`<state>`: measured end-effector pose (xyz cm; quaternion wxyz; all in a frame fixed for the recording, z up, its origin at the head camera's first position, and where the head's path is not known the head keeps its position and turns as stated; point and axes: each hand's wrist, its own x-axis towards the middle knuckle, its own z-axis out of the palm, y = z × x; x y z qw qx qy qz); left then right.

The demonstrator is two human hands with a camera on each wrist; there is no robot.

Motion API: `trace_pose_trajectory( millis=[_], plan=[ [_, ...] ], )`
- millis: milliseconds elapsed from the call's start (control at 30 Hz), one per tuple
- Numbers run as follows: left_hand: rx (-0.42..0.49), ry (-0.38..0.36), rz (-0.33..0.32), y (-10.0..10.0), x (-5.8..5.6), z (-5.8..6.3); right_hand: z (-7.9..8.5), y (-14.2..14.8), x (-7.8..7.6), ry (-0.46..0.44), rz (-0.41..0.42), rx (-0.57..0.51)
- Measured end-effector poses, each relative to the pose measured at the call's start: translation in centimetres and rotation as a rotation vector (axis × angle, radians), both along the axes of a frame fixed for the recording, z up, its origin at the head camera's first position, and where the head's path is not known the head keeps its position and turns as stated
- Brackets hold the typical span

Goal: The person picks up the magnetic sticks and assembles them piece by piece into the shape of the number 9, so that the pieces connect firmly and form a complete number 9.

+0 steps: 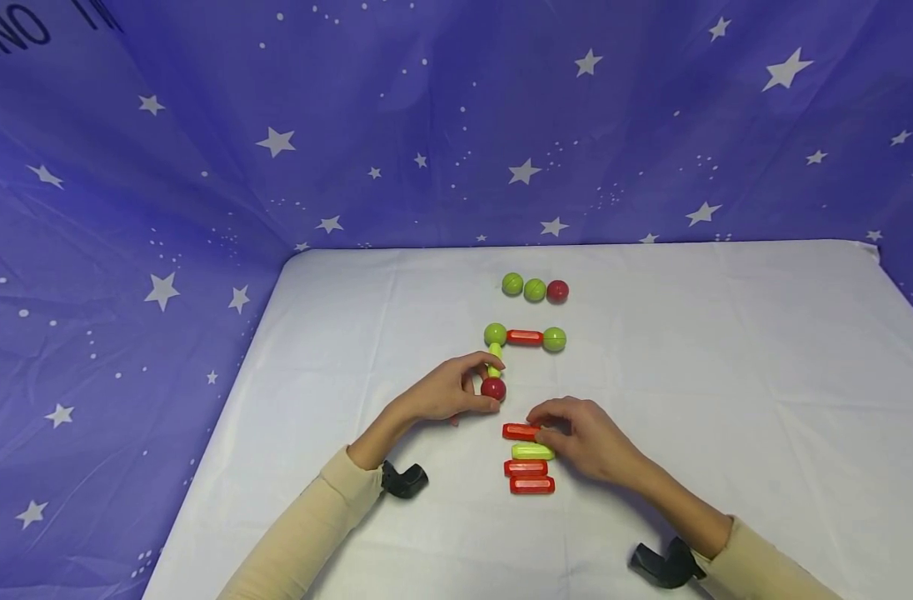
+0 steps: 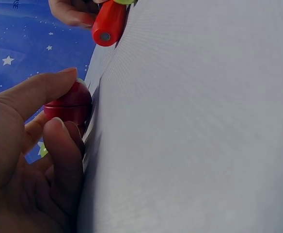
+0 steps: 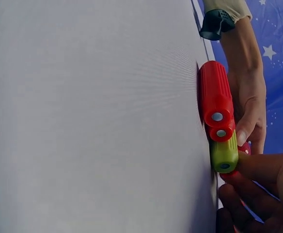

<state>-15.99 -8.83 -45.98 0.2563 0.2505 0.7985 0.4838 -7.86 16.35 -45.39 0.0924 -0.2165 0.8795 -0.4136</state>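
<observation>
My left hand [image 1: 445, 390] holds a dark red ball [image 1: 493, 388] between thumb and fingers on the white tabletop. From that ball a yellow-green rod [image 1: 496, 352] runs back to a green ball [image 1: 496, 334]. There the chain turns right along a red rod [image 1: 525, 337] to another green ball [image 1: 554, 339]. My right hand [image 1: 591, 437] pinches the right end of a red rod [image 1: 518, 432], partly hidden by the fingers. Just in front of it lie a yellow-green rod [image 1: 531, 452] and two red rods, one [image 1: 526, 468] behind the other [image 1: 532, 485]. Metal discs show in rod ends [image 3: 217, 117].
Behind the chain, two loose green balls, one [image 1: 512, 284] left of the other [image 1: 535, 290], sit in a row with a red ball [image 1: 557, 291]. A purple star-patterned cloth [image 1: 456, 125] hangs past the back and left table edges. Black wrist mounts [image 1: 406, 481] jut from both sleeves.
</observation>
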Motion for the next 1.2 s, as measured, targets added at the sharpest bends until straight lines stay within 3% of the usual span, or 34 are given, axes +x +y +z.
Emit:
trace_pose_trajectory(
  millis=[467, 833, 1200],
  plan=[
    [0.013, 0.013, -0.01, 0.0, -0.1, 0.1, 0.1, 0.4, 0.1, 0.047, -0.112, -0.094],
    [0.02, 0.005, -0.006, 0.0, -0.1, 0.1, 0.2, -0.2, -1.0, 0.094, -0.179, -0.116],
    [0.021, -0.011, -0.003, 0.0, 0.0, 0.2, 0.5, -0.5, -1.7, 0.071, -0.183, -0.1]
  ],
)
